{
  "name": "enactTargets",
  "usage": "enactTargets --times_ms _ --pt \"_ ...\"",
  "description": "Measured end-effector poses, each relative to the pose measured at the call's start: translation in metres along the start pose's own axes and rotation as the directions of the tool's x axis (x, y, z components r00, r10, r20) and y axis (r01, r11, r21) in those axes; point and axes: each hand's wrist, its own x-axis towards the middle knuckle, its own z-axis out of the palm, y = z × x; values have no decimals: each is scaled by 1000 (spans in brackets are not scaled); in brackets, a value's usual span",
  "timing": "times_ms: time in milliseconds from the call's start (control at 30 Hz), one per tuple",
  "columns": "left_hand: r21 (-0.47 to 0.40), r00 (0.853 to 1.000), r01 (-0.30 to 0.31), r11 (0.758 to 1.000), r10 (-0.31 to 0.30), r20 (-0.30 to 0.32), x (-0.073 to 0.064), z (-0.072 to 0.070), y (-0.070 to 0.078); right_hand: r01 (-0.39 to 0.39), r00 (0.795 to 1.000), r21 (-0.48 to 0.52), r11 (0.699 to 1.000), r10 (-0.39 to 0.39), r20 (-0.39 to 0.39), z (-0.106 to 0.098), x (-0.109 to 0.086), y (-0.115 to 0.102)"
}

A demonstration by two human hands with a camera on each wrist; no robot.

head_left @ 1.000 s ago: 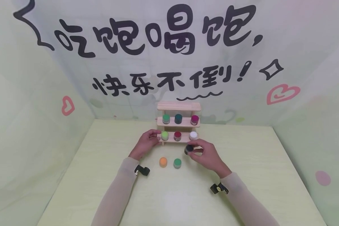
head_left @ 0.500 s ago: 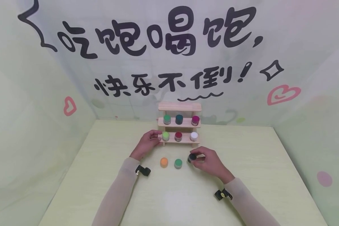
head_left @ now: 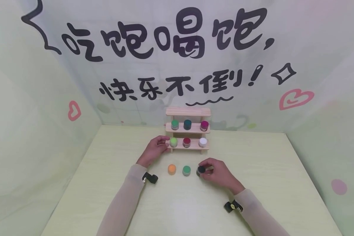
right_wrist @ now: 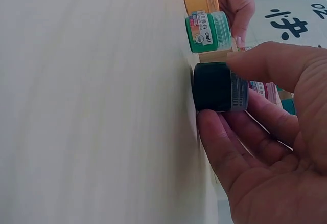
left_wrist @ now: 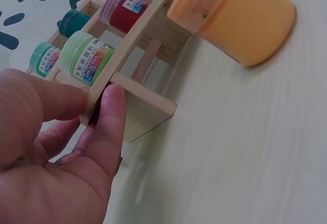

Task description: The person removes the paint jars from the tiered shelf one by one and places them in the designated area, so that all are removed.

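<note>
My right hand (head_left: 221, 172) holds a dark, nearly black paint jar (right_wrist: 212, 87) between thumb and fingers, its base right at the tabletop. The jar stands at the right end of a row with a green paint jar (head_left: 186, 170) and an orange paint jar (left_wrist: 250, 22). My left hand (head_left: 153, 150) pinches the left end of the lowest shelf of a small wooden display rack (head_left: 188, 112). On that shelf sit a light green jar (left_wrist: 87, 60), a dark red jar (head_left: 186, 142) and a white-lidded jar (head_left: 203, 142).
The rack's middle shelf carries a green jar (head_left: 175, 124), a teal jar (head_left: 187, 124) and a magenta jar (head_left: 204, 125); its top shelf is bare. Behind the pale wooden table (head_left: 171, 209) hangs a white cloth (head_left: 153, 68) with black lettering, and cloth walls flank both sides.
My right hand has brought the dark paint jar from in front of the rack toward me, down into line with the green and orange jars. My left hand stays on the rack.
</note>
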Motion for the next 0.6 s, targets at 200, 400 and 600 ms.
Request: enactTargets --times_ms 200,400,600 --pt "-2 1000 13 1000 -13 -11 0 1 2 -6 1000 -13 1000 6 9 0 0 0" --pt "-10 1000 7 1000 -7 2 0 0 1 -30 999 -14 999 30 17 -1 0 -2" --pt "-17 1000 6 1000 -6 6 0 -1 1 -66 998 -15 998 66 1 -3 3 -3"
